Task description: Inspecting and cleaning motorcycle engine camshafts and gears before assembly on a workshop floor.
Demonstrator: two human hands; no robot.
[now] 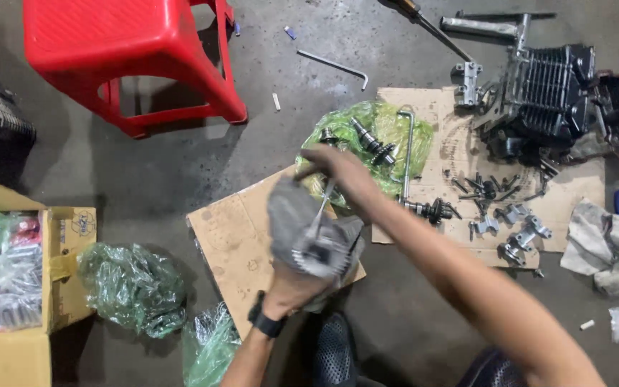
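My left hand (291, 287), with a black watch on the wrist, holds up a grey metal engine part (308, 233) over a sheet of cardboard (231, 244). My right hand (331, 166) reaches across above it and grips a thin metal tool (322, 208) that points down into the part. Both hands are blurred by motion. Just beyond them a green plastic bag (381, 129) holds geared shafts (374, 147).
A red plastic stool (130, 57) stands at the back left. A black engine block (549, 93) sits back right on cardboard with loose bolts and brackets (503, 215). A yellow box of parts (16, 287), green bags (134, 287), rags (603, 244) and an L-shaped key (334, 66) lie around.
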